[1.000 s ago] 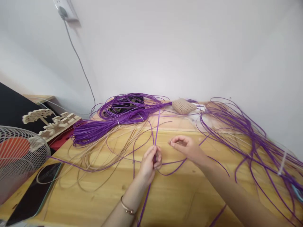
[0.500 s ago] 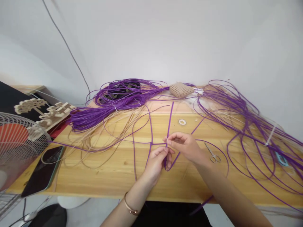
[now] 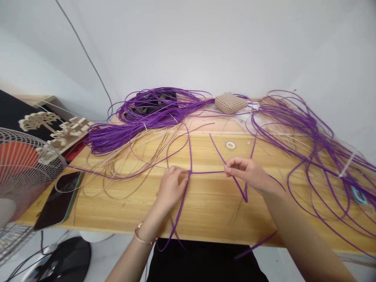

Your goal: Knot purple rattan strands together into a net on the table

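Observation:
My left hand (image 3: 172, 185) is closed at the left end of a short level stretch of purple cord (image 3: 207, 172), its fingertips at the spot where a long upright purple strand (image 3: 182, 203) crosses. Between the thumb and fingers of my right hand (image 3: 248, 172) is the other end of that stretch, pinched where a second purple strand (image 3: 217, 145) passes at a slant. Below the right fingers this strand bends in a sharp V. The level cord looks straight between both hands. My right fingertips partly hide the crossing there.
A thick purple cord bundle (image 3: 114, 139) and beige strands (image 3: 123, 172) lie at the left. More loose purple coils (image 3: 317, 137) spread over the right side. A beige woven piece (image 3: 231, 103), a white ring (image 3: 230, 145), a phone (image 3: 58, 201) and a fan (image 3: 26, 164) are around.
My hands have moved apart, the left one leftward to the long strand and the right one rightward. The slanted strand tilts left now, and the scissors are out of sight behind my right arm.

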Tool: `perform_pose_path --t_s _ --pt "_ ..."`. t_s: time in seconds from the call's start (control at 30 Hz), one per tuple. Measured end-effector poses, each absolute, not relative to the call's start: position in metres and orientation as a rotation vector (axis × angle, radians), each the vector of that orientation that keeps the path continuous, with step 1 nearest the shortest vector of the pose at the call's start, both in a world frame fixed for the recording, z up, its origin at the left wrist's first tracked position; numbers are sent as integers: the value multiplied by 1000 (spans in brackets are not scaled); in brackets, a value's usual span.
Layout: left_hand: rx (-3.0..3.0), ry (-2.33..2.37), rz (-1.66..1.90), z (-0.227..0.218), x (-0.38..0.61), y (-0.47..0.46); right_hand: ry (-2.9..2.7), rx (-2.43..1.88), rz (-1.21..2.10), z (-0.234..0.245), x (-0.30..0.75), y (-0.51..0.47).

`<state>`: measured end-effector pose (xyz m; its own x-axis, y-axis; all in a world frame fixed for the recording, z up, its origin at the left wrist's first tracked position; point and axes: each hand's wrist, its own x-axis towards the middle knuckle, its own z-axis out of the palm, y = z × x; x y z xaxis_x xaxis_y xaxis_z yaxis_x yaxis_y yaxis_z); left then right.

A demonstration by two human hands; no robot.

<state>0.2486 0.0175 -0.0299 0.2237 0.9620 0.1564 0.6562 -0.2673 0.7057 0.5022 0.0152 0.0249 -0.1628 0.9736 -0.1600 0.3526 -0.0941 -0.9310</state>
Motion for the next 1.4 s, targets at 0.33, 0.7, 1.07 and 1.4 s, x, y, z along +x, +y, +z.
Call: perform_pose_path --t_s 0.33,0.7,1.07,1.4 --pt "2170 1597 541 -45 257 43 -1803 -1673 -422 47 516 48" --pt "2307 1380 641 -42 250 42 -2248 -1534 580 -14 427 36" --pt "2389 1299 631 -42 248 44 -2120 -1314 763 -29 430 40" --pt "1964 1252 791 -45 249 47 -2120 -1238 709 -32 430 40"
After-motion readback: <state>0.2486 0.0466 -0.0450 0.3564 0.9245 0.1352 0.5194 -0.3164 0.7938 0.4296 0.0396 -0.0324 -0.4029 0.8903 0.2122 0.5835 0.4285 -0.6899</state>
